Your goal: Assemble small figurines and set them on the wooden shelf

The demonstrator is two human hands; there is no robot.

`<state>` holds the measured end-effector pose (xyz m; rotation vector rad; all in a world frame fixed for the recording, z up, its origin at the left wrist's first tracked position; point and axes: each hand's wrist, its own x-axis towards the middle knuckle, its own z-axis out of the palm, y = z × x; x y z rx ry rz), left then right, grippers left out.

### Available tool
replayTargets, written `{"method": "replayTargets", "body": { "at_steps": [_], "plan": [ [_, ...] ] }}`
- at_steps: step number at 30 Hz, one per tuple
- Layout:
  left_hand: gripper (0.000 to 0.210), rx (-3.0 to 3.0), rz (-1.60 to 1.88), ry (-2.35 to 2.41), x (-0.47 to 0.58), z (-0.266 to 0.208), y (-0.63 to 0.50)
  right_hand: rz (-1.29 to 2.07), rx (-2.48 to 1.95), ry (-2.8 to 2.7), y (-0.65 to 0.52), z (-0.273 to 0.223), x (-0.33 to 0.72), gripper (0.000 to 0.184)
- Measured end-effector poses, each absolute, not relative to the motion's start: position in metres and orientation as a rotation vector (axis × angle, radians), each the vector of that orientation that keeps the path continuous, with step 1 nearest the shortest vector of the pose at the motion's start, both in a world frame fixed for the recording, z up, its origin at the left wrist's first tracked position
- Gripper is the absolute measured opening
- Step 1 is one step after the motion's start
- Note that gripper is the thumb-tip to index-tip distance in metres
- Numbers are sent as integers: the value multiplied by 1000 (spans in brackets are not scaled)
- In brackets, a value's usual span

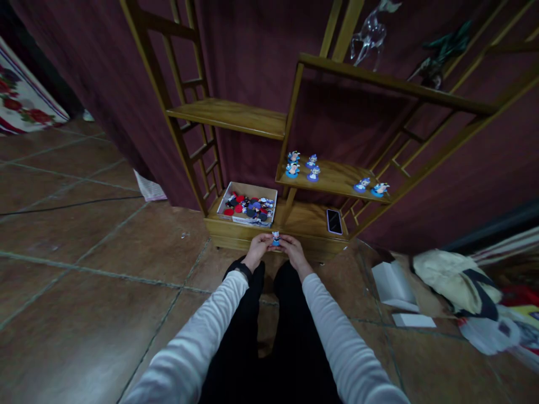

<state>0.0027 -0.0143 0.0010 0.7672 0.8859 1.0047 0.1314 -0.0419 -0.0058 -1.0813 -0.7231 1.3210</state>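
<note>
Left hand (261, 247) and right hand (292, 247) both pinching figurine (275, 238) between them, long axis upright, neither hand nearer. Box (248, 221) just beyond left hand; shelf (334, 177) higher, beyond right hand.

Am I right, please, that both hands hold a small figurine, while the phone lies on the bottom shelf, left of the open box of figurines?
Not quite: the head view shows the phone on the bottom shelf right of the open box, not left. The left hand and right hand do hold a small figurine.
</note>
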Motion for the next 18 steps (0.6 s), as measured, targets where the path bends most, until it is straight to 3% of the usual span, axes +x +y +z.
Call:
{"method": "replayTargets", "body": {
  "at_steps": [18],
  "plan": [
    [9, 642, 933, 932, 3, 4, -13, 1383, -1018, -657, -42, -5, 133, 31]
  ]
}}
